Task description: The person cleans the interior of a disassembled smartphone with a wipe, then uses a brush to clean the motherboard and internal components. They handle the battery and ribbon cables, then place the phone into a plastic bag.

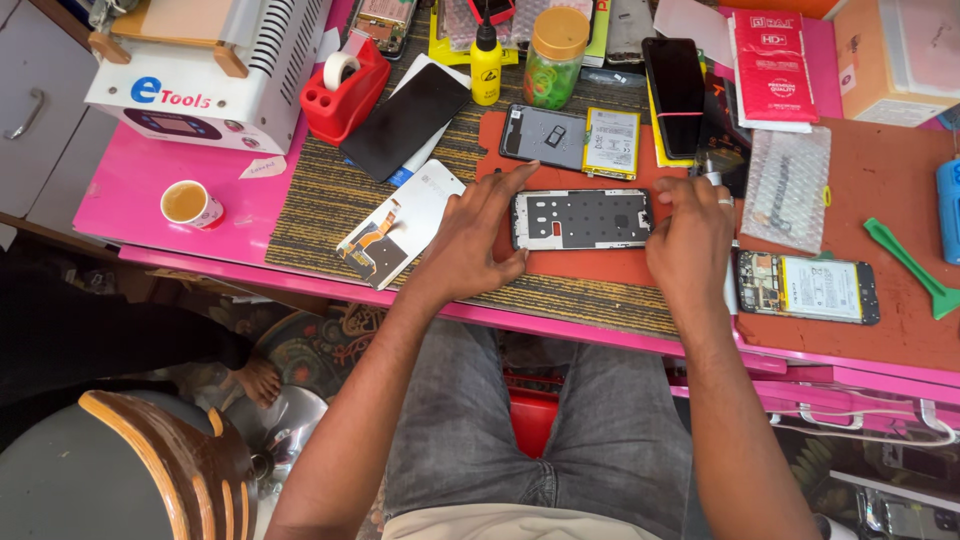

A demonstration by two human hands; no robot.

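Observation:
A grey phone middle frame (581, 218) lies flat on an orange mat (585, 268). My left hand (473, 237) presses its left end, fingers spread along the edge. At the frame's right end my right hand (690, 235) pinches the corner; a ring is on one finger and a thin tool tip shows above the fingers. A detached screen panel (402, 222) with a flex cable lies left of my left hand. Behind the frame sit another opened phone back (545, 136) and a battery (612, 142).
An opened phone with its battery (808, 287) lies to the right, beside a green pry tool (912, 264). A cup of tea (189, 203), red tape holder (345, 88), yellow bottle (486, 66), jar (553, 58), black phones (675, 88) and a white machine (210, 65) crowd the pink bench.

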